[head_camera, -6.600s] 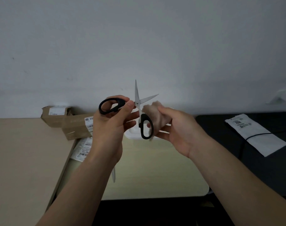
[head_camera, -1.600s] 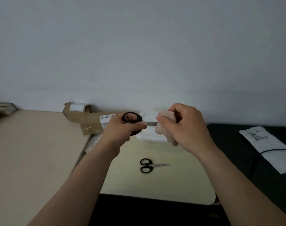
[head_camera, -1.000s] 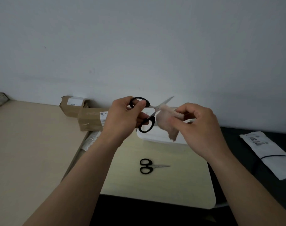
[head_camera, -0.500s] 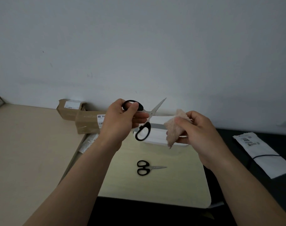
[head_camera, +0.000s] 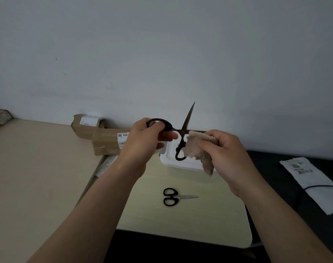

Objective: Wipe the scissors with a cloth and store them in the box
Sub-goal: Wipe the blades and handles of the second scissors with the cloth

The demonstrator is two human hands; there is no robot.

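Observation:
My left hand (head_camera: 146, 141) grips the upper black handle loop of a large pair of scissors (head_camera: 182, 133), held in the air with the blades spread wide. One blade points up; the other runs right, under the cloth. My right hand (head_camera: 226, 154) pinches a beige cloth (head_camera: 198, 150) against that lower blade. The second handle loop hangs down in front of a white lidded box (head_camera: 173, 164) on the pale table (head_camera: 181, 221). A smaller black-handled pair of scissors (head_camera: 173, 196) lies flat on the table below my hands, blades pointing right.
Two brown cardboard boxes (head_camera: 103, 141) with labels stand against the wall at the left, on a beige desk (head_camera: 29, 177). At the right, a dark surface (head_camera: 287, 186) carries a white packet (head_camera: 313, 179) crossed by a black cable.
The scissors' blades have opened wider, one now pointing steeply up. My right hand has brought the cloth up against the lower blade. The small scissors on the table have not moved.

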